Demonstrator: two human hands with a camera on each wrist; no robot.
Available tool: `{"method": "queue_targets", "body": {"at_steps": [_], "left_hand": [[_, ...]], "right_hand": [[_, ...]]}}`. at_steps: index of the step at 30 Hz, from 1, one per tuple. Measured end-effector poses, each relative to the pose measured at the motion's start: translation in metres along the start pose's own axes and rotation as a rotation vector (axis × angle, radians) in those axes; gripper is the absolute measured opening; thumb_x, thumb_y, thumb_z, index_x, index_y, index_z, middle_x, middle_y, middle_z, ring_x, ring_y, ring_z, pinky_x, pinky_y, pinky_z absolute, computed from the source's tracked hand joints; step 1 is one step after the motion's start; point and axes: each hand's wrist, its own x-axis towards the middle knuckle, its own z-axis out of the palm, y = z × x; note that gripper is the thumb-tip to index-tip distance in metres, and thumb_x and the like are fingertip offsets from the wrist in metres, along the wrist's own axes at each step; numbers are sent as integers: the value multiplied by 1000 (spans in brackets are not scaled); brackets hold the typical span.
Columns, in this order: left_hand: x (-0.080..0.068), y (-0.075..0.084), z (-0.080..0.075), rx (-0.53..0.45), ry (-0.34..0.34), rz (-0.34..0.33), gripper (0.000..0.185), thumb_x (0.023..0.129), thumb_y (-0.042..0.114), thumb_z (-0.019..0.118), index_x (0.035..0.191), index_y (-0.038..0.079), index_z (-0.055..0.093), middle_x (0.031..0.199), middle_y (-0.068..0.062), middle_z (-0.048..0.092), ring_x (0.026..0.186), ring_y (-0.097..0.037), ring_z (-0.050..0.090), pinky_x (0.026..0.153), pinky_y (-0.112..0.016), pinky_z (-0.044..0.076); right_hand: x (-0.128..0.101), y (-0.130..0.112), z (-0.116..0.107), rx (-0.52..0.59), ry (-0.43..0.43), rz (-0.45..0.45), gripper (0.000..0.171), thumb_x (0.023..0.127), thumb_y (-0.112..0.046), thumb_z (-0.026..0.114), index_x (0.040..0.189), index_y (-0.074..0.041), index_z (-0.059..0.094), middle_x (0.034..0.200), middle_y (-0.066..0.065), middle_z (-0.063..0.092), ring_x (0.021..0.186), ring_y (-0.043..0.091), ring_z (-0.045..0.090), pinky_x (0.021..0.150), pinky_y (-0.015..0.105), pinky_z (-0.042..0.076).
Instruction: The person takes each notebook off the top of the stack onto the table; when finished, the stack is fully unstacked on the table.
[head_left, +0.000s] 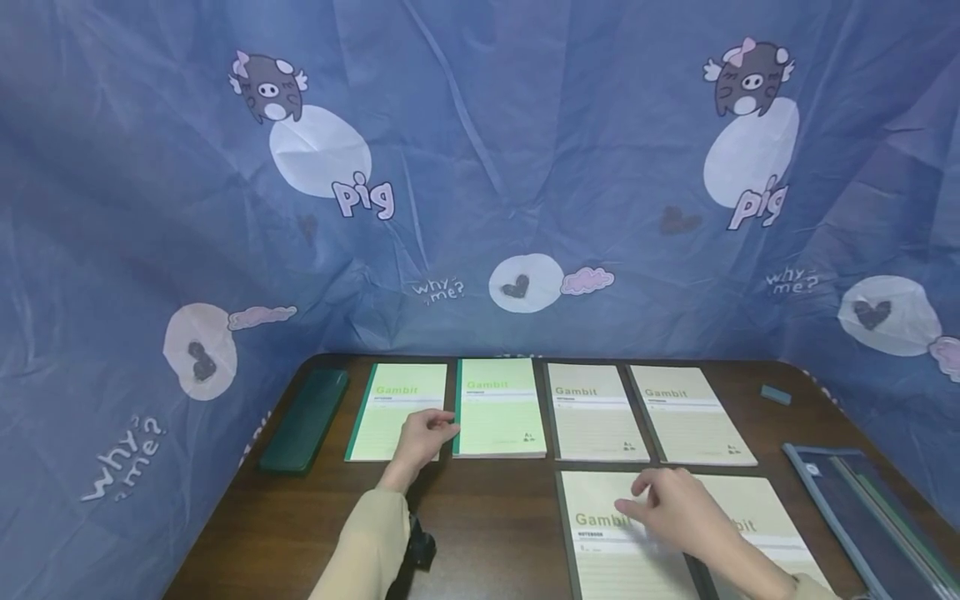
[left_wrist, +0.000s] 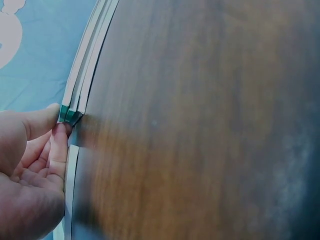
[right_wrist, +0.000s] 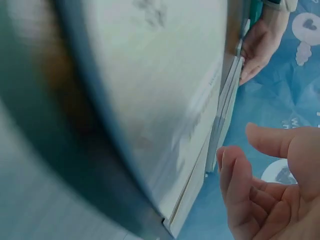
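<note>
Between thumb and fingers, my left hand [head_left: 426,435] pinches the green-spined corner of a pale green notebook [head_left: 498,408]. In the left wrist view, several stacked layers with green spine ends [left_wrist: 70,114] meet the fingertips. Another green notebook [head_left: 367,433] lies under and left of that hand. My right hand [head_left: 678,508] hovers, fingers loosely bent and holding nothing, over two dark-spined cream notebooks, the left one [head_left: 626,575] and the right one [head_left: 768,529], partly hiding both. In the right wrist view its thumb and fingertips are apart.
Two more cream notebooks, one [head_left: 596,421] beside the other [head_left: 693,421], lie in the back row. A dark green case [head_left: 303,421] is at the left, a small blue block [head_left: 776,394] at back right, a blue-edged mesh pouch [head_left: 825,508] at right. A blue curtain [head_left: 465,208] hangs behind.
</note>
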Motion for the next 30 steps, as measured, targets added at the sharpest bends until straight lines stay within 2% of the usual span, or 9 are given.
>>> {"method": "queue_targets", "body": {"at_steps": [4,7,16,23,30], "left_hand": [[0,-1,0,-5,-2,-3,31,92,13,71,119,-2,68,103,-11,66,97,-24,60,88,-43,51],[0,-1,-1,-6,-3,-11,32,91,13,72,119,-2,68,102,-10,66,96,-24,60,87,-43,51],[0,1,1,-7,-1,-17,33,90,13,72,119,-2,68,100,-10,65,93,-23,59,86,-41,51],[0,-1,1,-4,-6,-16,32,91,13,72,119,-2,69,101,-10,66,95,-24,60,87,-42,52],[1,-1,2,5,-1,-13,32,90,12,73,119,-2,68,100,-10,66,95,-24,60,86,-41,52]], "right_hand": [[24,-7,2,115,-26,-30,27,84,-28,80,92,-3,73,57,-4,56,47,12,51,46,24,38],[44,-12,5,186,-43,-15,28,86,-27,78,95,-1,72,62,-1,59,50,14,58,49,26,41],[105,-27,24,326,-46,115,32,91,-29,73,99,2,70,75,7,68,62,18,66,57,29,53],[139,-38,38,357,-7,146,35,93,-31,71,101,3,69,80,11,70,66,20,68,56,28,49],[161,-49,51,330,48,119,33,90,-32,73,91,1,71,67,8,66,57,16,61,52,26,47]]}}
